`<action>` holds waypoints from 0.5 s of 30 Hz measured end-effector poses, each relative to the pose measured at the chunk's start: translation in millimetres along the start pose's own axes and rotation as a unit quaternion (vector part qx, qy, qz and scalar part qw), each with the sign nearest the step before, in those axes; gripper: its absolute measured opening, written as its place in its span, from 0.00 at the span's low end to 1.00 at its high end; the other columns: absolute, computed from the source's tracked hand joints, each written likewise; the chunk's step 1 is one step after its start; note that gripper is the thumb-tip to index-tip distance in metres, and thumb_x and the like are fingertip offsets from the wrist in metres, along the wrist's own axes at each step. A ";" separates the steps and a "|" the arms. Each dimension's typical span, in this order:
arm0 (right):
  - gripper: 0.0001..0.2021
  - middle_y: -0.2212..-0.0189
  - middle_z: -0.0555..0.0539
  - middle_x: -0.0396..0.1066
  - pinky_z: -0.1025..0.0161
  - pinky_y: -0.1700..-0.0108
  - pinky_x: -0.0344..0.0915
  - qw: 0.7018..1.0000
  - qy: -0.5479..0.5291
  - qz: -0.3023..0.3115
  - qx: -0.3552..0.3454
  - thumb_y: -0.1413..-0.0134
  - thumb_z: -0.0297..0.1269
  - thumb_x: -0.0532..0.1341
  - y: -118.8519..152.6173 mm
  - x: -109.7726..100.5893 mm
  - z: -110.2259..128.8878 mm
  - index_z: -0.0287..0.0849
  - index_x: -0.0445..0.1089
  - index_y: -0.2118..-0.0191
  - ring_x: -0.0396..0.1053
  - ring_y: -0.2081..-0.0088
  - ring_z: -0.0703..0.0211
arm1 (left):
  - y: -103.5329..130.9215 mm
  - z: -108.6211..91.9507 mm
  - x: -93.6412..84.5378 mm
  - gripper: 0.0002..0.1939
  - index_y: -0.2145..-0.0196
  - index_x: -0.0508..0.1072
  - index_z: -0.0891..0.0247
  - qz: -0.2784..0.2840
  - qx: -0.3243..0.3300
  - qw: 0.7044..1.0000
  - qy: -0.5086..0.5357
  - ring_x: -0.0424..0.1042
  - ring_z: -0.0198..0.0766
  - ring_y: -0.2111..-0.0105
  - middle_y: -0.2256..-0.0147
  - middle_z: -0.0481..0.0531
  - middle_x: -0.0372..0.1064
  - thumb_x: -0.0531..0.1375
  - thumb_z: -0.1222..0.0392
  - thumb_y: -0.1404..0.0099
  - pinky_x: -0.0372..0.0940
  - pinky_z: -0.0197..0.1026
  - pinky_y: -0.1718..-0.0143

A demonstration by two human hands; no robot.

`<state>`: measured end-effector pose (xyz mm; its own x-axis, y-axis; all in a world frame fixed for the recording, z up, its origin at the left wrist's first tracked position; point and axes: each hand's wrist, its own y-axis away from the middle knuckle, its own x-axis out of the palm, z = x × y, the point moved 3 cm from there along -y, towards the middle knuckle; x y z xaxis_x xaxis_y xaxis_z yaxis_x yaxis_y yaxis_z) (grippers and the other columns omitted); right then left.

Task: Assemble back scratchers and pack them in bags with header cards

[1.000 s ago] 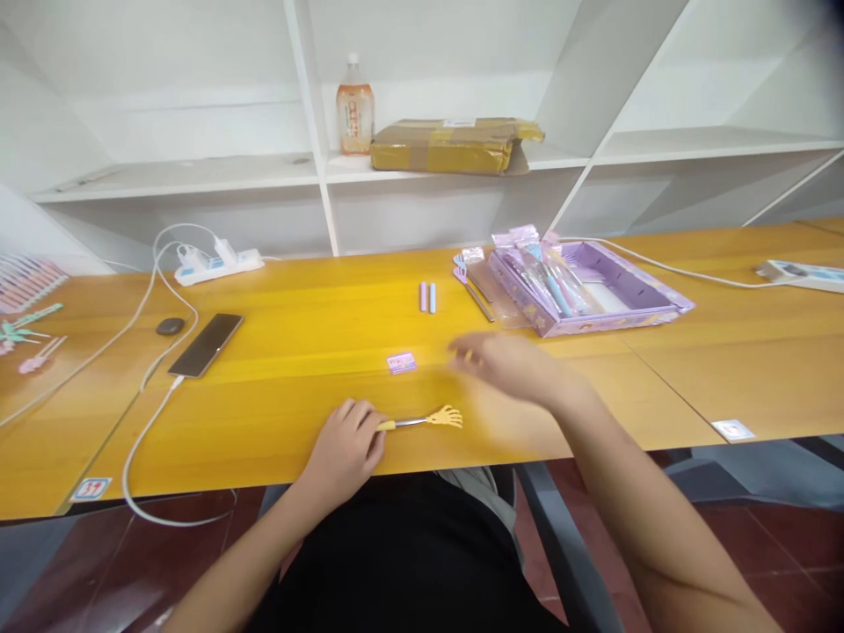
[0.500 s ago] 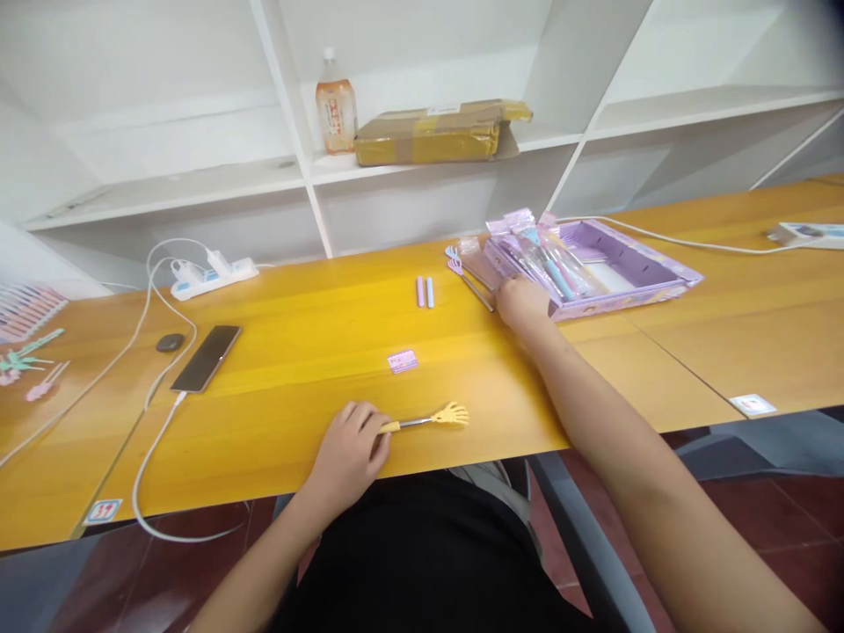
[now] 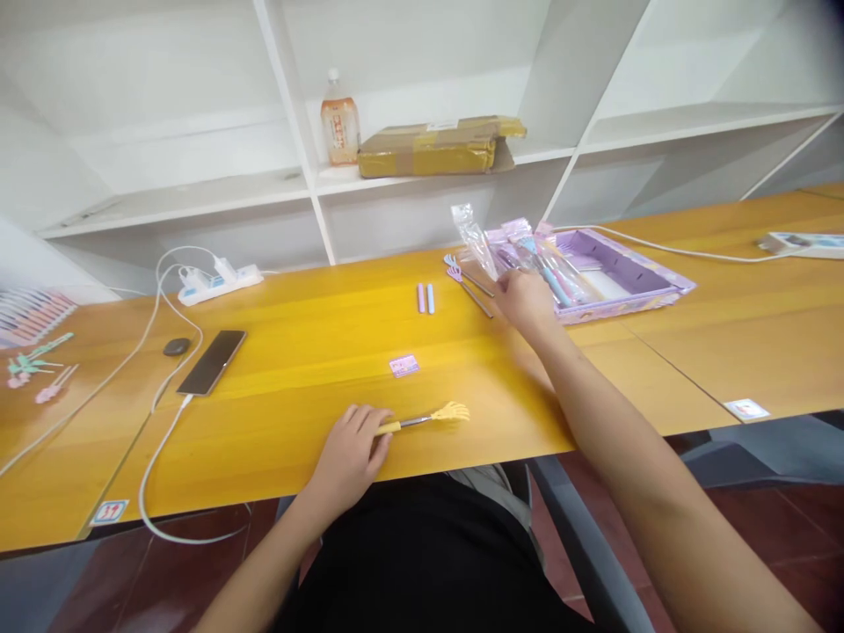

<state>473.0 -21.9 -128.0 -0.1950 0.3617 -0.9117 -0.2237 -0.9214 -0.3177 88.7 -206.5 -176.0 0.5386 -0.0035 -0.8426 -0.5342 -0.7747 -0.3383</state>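
My left hand point(image 3: 352, 448) is closed around the handle of a yellow back scratcher point(image 3: 451, 411), whose hand-shaped head points right over the table. My right hand point(image 3: 526, 299) pinches a clear plastic sleeve point(image 3: 473, 236) that stands up from its fingers, at the left end of a purple box point(image 3: 650, 297). Packaged back scratchers point(image 3: 550, 268) lie in the box's left part. Left of my right hand are a purple scratcher head on a metal rod point(image 3: 476, 299) and a blue one point(image 3: 451, 260). A purple tube point(image 3: 420, 297) and a blue tube point(image 3: 431, 299) lie side by side, with a small printed card point(image 3: 404, 365) nearer me.
On the left lie a phone point(image 3: 212, 362) on a white cable, a black round object point(image 3: 176, 346) and a power strip point(image 3: 221, 284). A shelf behind holds a bottle point(image 3: 340, 127) and a taped cardboard box point(image 3: 428, 151). Another power strip point(image 3: 808, 244) lies far right.
The clear sleeve in my right hand has risen upright beside the purple box. My left hand stays on the yellow back scratcher. The view has shifted slightly.
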 end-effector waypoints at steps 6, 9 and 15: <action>0.08 0.64 0.41 0.79 0.56 0.56 0.69 0.979 -0.129 -0.091 -0.128 0.31 0.39 0.62 75.0 -58.8 54.0 0.43 0.75 0.62 0.76 0.63 0.49 | 2.9 4.4 -3.7 0.14 0.46 0.78 0.53 -0.029 -0.050 0.991 0.118 0.79 0.43 0.53 0.52 0.55 0.78 0.52 0.58 0.17 0.75 0.47 0.50; 0.09 0.69 0.46 0.77 0.59 0.65 0.66 0.954 -0.193 -0.048 -0.226 0.29 0.39 0.62 142.2 -65.7 94.5 0.46 0.71 0.64 0.74 0.69 0.55 | 3.8 6.2 -9.0 0.16 0.50 0.81 0.54 -0.033 -0.067 0.984 0.161 0.78 0.43 0.54 0.53 0.56 0.76 0.52 0.56 0.18 0.74 0.46 0.51; 0.07 0.65 0.45 0.77 0.61 0.70 0.60 0.904 -0.221 0.011 -0.366 0.25 0.35 0.60 228.6 -26.3 161.5 0.44 0.72 0.59 0.71 0.71 0.58 | 5.4 9.4 -13.2 0.19 0.43 0.80 0.55 -0.018 -0.062 0.973 0.221 0.75 0.51 0.43 0.47 0.59 0.77 0.55 0.45 0.19 0.70 0.54 0.38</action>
<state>272.8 -219.1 -134.5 -0.5898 0.2141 -0.7786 0.4449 -0.7185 -0.5346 72.6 -204.7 -170.7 0.7979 -0.2261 -0.5588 -0.4422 -0.8496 -0.2876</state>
